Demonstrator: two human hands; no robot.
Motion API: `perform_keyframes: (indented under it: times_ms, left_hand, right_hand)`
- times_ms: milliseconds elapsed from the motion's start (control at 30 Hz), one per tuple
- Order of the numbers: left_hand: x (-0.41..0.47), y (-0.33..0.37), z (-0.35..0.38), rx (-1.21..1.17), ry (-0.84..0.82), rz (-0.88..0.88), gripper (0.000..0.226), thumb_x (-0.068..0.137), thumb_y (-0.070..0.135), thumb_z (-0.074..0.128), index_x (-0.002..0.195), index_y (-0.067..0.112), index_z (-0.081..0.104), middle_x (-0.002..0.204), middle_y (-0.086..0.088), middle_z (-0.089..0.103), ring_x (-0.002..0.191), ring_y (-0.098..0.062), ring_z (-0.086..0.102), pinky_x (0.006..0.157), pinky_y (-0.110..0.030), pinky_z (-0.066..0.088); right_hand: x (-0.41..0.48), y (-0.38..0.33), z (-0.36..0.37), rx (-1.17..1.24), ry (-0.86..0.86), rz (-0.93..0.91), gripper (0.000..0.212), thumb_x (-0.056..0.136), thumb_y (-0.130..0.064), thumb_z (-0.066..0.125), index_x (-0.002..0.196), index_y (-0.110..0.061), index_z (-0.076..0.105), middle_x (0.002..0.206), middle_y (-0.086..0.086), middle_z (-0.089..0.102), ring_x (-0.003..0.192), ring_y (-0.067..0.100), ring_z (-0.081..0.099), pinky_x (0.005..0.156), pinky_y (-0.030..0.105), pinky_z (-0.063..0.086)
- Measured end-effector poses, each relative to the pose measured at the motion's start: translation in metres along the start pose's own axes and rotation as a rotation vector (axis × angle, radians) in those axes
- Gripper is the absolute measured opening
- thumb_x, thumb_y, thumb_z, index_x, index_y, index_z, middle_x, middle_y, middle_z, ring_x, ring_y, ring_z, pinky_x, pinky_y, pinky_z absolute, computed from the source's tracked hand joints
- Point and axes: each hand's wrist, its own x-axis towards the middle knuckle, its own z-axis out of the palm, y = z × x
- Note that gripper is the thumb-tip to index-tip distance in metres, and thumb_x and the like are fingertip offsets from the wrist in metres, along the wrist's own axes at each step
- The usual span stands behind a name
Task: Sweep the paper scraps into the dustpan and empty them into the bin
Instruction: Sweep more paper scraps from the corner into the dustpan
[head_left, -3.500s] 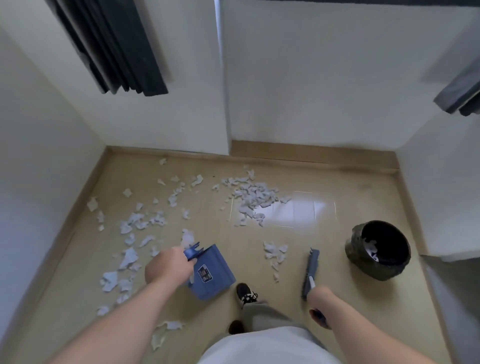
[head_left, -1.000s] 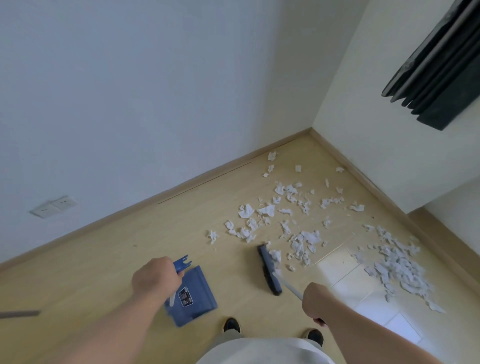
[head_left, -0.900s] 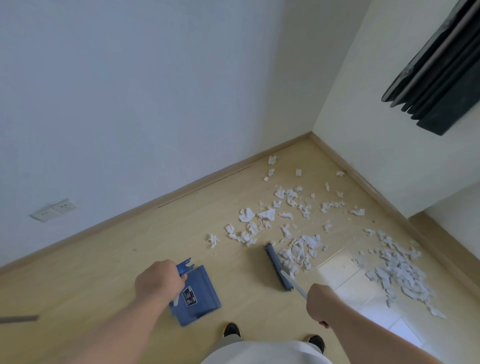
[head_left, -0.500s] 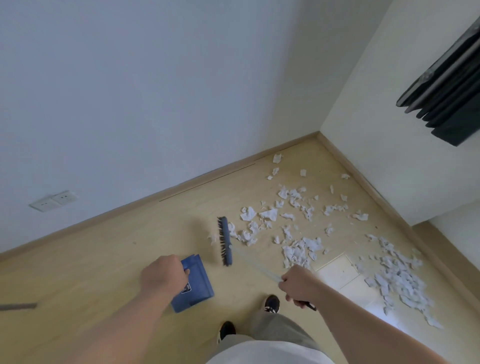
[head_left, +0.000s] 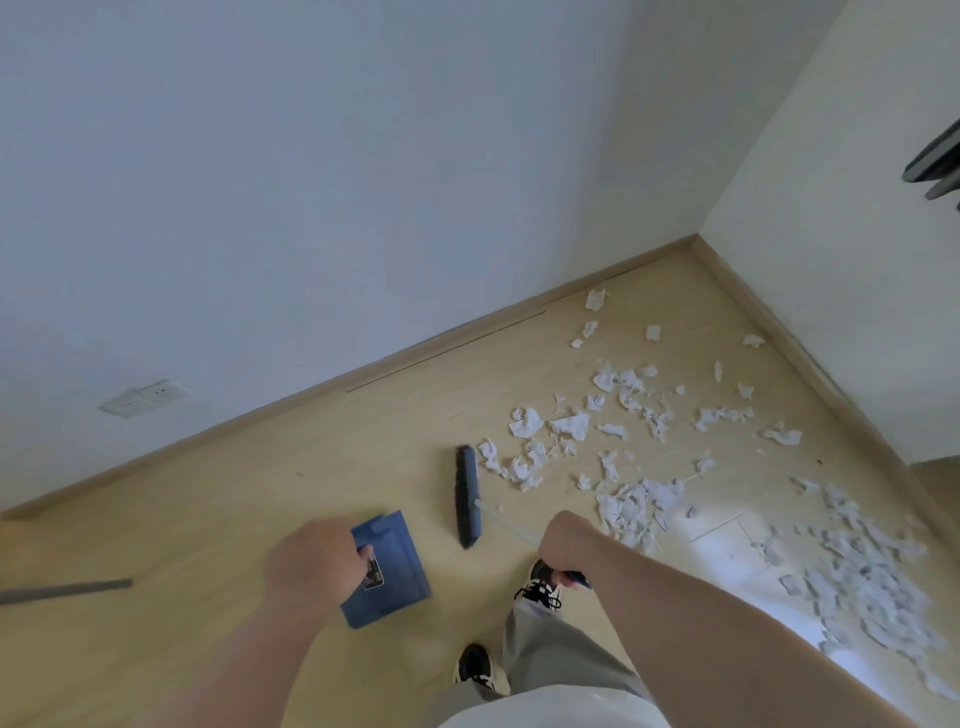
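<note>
Bare home room corner, pale wood floor (head_left: 218, 519), skirting board (head_left: 415, 348), wall socket (head_left: 143, 397)

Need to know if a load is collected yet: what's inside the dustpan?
The dustpan shows only its bare blue face and a small label; no paper scraps on it. The left hand covers its handle end, so that part is hidden.

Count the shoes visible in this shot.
2. One shoe sits beside the right hand, partly behind the trouser leg; the other shoe is lower, near the bottom edge of the view, left of that leg.
</note>
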Motion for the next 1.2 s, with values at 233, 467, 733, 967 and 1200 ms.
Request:
perform_keyframes:
  times_ms: [233,467,733,967,1200]
  left_hand:
    - [0.03,0.058,-0.028,0.022,0.023,0.086,0.029,0.093,0.053,0.053,0.084,0.026,0.059,0.078,0.01,0.06,0.076,-0.016,0.063,0.062,-0.027,0.046]
    - [0.052,0.118,-0.05,0.063,0.054,0.174,0.034,0.09,0.056,0.054,0.08,0.024,0.062,0.076,0.01,0.064,0.07,-0.013,0.063,0.057,-0.024,0.045]
    - [0.07,0.162,-0.061,0.087,0.031,0.325,0.029,0.083,0.058,0.052,0.088,0.038,0.072,0.078,0.013,0.065,0.067,-0.011,0.063,0.062,-0.023,0.053]
    - [0.087,0.18,-0.069,0.089,-0.006,0.467,0.034,0.086,0.059,0.058,0.077,0.027,0.063,0.079,0.008,0.066,0.072,-0.016,0.065,0.063,-0.025,0.051]
    - [0.105,0.187,-0.061,0.118,-0.048,0.6,0.034,0.089,0.06,0.053,0.085,0.029,0.067,0.076,0.008,0.064,0.069,-0.017,0.064,0.054,-0.024,0.043]
  right_hand:
    - [-0.006,0.084,-0.03,0.456,0.022,0.163,0.018,0.097,-0.009,0.044,0.096,-0.006,0.062,0.096,0.005,0.065,0.049,0.01,0.05,0.048,0.018,0.043]
    - [-0.006,0.151,-0.03,0.495,-0.026,0.283,0.019,0.099,-0.007,0.031,0.113,-0.008,0.044,0.079,0.0,0.056,0.053,0.011,0.041,0.056,0.018,0.036]
    - [-0.041,0.185,-0.015,0.85,0.233,0.149,0.012,0.094,-0.006,0.051,0.103,-0.012,0.053,0.077,0.005,0.053,0.058,0.015,0.051,0.054,0.026,0.049]
    - [-0.05,0.163,-0.001,0.898,0.096,0.435,0.01,0.097,-0.003,0.048,0.104,-0.002,0.055,0.075,0.012,0.06,0.039,0.017,0.049,0.038,0.02,0.04]
    - [-0.092,0.126,0.027,1.0,0.273,0.46,0.005,0.096,-0.004,0.055,0.1,-0.004,0.053,0.07,0.009,0.057,0.047,0.021,0.053,0.032,0.02,0.035]
